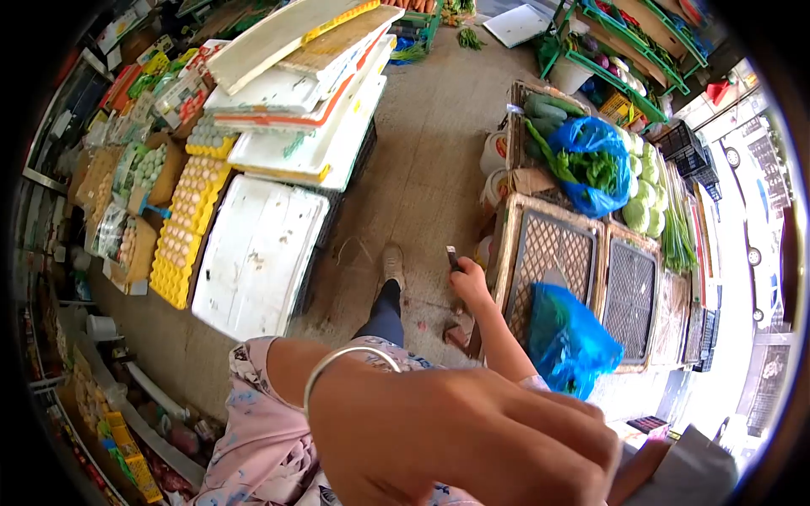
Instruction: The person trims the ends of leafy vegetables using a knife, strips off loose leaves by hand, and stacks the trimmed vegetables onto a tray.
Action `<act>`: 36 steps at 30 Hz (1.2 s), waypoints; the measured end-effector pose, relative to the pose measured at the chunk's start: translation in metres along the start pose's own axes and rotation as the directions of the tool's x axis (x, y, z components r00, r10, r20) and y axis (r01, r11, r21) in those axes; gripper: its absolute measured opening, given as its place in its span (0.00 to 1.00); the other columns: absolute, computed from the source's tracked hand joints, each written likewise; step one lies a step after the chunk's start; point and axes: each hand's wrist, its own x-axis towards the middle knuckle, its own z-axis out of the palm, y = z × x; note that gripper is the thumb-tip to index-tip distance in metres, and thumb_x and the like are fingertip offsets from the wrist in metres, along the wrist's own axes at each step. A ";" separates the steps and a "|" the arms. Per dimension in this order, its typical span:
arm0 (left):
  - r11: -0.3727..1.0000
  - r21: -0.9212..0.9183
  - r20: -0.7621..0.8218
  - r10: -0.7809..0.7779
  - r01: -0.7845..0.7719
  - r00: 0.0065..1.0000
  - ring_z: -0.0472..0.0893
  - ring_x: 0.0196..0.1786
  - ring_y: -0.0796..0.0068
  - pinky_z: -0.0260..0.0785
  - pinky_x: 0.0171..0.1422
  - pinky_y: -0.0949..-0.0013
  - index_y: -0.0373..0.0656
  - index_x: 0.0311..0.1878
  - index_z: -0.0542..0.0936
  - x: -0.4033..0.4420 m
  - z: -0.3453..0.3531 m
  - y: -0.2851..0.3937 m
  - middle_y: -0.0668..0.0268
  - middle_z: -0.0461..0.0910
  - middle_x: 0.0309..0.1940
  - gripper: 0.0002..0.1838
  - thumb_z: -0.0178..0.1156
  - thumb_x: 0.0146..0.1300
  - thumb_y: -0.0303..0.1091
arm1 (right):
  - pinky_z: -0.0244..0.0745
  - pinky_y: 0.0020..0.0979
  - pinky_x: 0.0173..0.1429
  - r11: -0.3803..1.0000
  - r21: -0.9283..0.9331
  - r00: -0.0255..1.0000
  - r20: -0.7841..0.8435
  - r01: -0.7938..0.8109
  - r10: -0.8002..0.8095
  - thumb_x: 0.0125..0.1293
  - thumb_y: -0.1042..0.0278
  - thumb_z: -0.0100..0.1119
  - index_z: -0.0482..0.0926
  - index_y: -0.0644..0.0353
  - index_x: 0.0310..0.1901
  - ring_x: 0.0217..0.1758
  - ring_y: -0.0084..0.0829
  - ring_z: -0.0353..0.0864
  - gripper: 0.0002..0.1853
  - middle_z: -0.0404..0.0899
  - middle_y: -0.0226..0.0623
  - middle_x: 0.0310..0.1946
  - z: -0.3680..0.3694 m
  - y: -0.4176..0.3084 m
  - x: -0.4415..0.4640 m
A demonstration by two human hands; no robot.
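Fingers (pixel 561 413) curl on the left hand (pixel 460 422), grip unclear from here; the right hand (pixel 469 283) clasps a small dark object (pixel 453 257), mesh crate (pixel 550 244) at three o'clock.

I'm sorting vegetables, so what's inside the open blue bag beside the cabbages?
Leafy greens show in the opening of the blue bag. Anything lower down is covered by the greens and the bag's sides, so it cannot be seen.

On the crate-topped stand (pixel 550 204), 2 blue bags (pixel 569 333), pale green cabbages (pixel 639 218) and long green stalks (pixel 677 226)
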 end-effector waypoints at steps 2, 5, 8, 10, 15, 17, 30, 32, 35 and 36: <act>0.992 0.096 -0.039 0.082 -0.078 0.996 0.71 0.38 0.63 0.56 0.55 0.59 0.32 0.44 0.72 0.001 -0.048 -0.011 0.54 0.69 0.35 0.32 0.43 0.62 0.59 | 0.65 0.29 0.29 0.992 -0.068 0.994 -0.025 0.105 -0.107 0.49 0.73 0.51 0.74 0.65 0.28 0.23 0.27 0.71 0.06 0.72 0.35 0.18 -0.002 -0.012 0.062; 0.915 0.188 -0.272 0.398 -0.357 0.876 0.69 0.27 0.76 0.60 0.31 0.73 0.46 0.37 0.80 0.027 -0.126 -0.012 0.65 0.73 0.26 0.14 0.61 0.54 0.45 | 0.68 0.34 0.33 0.987 -0.161 0.998 -0.067 -0.012 0.001 0.49 0.70 0.53 0.76 0.64 0.30 0.27 0.37 0.75 0.08 0.75 0.43 0.20 -0.032 0.004 0.141; 0.956 0.118 -0.335 0.294 -0.269 0.895 0.67 0.23 0.81 0.61 0.26 0.77 0.52 0.36 0.81 0.041 -0.205 0.017 0.70 0.73 0.23 0.09 0.64 0.53 0.42 | 0.69 0.38 0.36 0.917 -0.347 0.968 -0.218 -0.198 0.126 0.50 0.66 0.56 0.77 0.62 0.34 0.33 0.47 0.77 0.11 0.77 0.48 0.24 -0.081 -0.017 0.173; 0.992 0.098 -0.364 0.114 -0.083 0.924 0.67 0.23 0.81 0.61 0.28 0.77 0.54 0.41 0.79 0.046 -0.257 0.046 0.72 0.71 0.23 0.10 0.61 0.56 0.42 | 0.70 0.39 0.37 0.936 -0.208 0.925 -0.315 -0.284 0.210 0.50 0.65 0.56 0.78 0.62 0.35 0.34 0.49 0.77 0.12 0.77 0.49 0.24 -0.115 -0.005 0.190; 0.649 0.692 -0.194 0.588 -0.316 0.785 0.67 0.24 0.79 0.62 0.30 0.76 0.53 0.45 0.76 0.093 -0.392 0.055 0.73 0.70 0.23 0.13 0.59 0.57 0.43 | 0.68 0.30 0.28 0.929 0.003 0.843 -0.420 -0.371 0.338 0.50 0.72 0.51 0.76 0.66 0.27 0.22 0.30 0.76 0.07 0.75 0.41 0.19 -0.142 -0.072 0.210; 0.609 0.738 -0.187 0.599 -0.291 0.778 0.67 0.24 0.79 0.62 0.30 0.76 0.53 0.44 0.76 0.100 -0.447 0.040 0.73 0.70 0.23 0.13 0.59 0.57 0.43 | 0.67 0.27 0.26 0.916 0.148 0.820 -0.409 -0.374 0.401 0.48 0.75 0.48 0.74 0.65 0.25 0.21 0.27 0.74 0.05 0.74 0.37 0.17 -0.148 -0.061 0.239; 0.447 0.877 -0.173 0.636 -0.177 0.752 0.67 0.25 0.78 0.61 0.33 0.73 0.54 0.38 0.75 0.240 -0.786 -0.022 0.74 0.69 0.23 0.09 0.57 0.57 0.45 | 0.66 0.34 0.30 0.977 -0.185 0.938 -0.307 0.109 -0.162 0.51 0.66 0.54 0.74 0.66 0.31 0.24 0.30 0.73 0.10 0.74 0.41 0.18 -0.323 -0.352 0.732; 0.423 0.890 -0.164 0.644 -0.170 0.747 0.67 0.26 0.78 0.61 0.33 0.73 0.54 0.37 0.75 0.255 -0.833 -0.028 0.74 0.69 0.23 0.09 0.57 0.57 0.45 | 0.65 0.28 0.32 0.954 -0.231 0.950 -0.203 0.190 -0.238 0.53 0.73 0.50 0.73 0.65 0.30 0.25 0.25 0.71 0.06 0.73 0.34 0.21 -0.325 -0.419 0.800; 0.402 0.902 -0.156 0.644 -0.158 0.749 0.67 0.26 0.78 0.61 0.34 0.72 0.54 0.36 0.74 0.274 -0.909 -0.045 0.74 0.69 0.23 0.09 0.57 0.57 0.45 | 0.67 0.32 0.31 0.907 -0.333 0.947 -0.099 0.257 -0.305 0.53 0.72 0.50 0.73 0.63 0.31 0.24 0.32 0.72 0.06 0.73 0.39 0.20 -0.320 -0.494 0.879; 0.400 0.903 -0.153 0.643 -0.159 0.750 0.67 0.26 0.78 0.61 0.34 0.72 0.54 0.35 0.74 0.277 -0.938 -0.051 0.74 0.69 0.23 0.08 0.57 0.57 0.45 | 0.67 0.34 0.31 0.889 -0.402 0.964 -0.047 0.220 -0.260 0.52 0.72 0.50 0.74 0.63 0.32 0.25 0.37 0.74 0.07 0.74 0.42 0.21 -0.321 -0.505 0.904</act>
